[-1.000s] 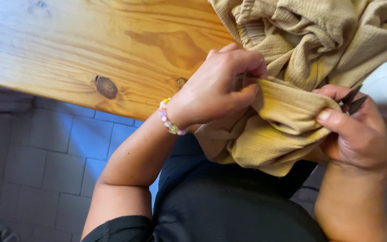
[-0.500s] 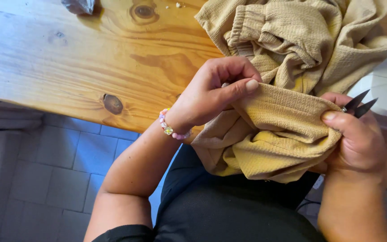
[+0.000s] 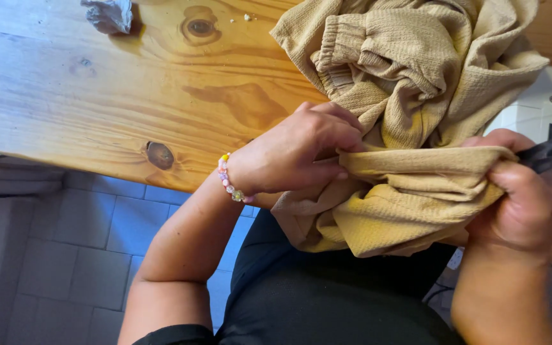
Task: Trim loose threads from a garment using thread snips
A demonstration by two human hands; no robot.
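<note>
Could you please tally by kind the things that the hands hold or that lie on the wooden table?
Tan garment: 1
Dark snips: 1
Grey crumpled scrap: 1
Beaded bracelet: 1
Total: 4

Between the left hand (image 3: 295,156) and right hand (image 3: 522,204) stretches a mustard-tan garment (image 3: 410,121) with a fine ribbed, crinkled weave. The left wrist wears a bead bracelet (image 3: 230,179) of pink, yellow and pale beads. Beyond the hands, the table (image 3: 116,96) is honey-orange pine with dark brown knots. Black snip blades (image 3: 547,153) jut from the right hand.
</note>
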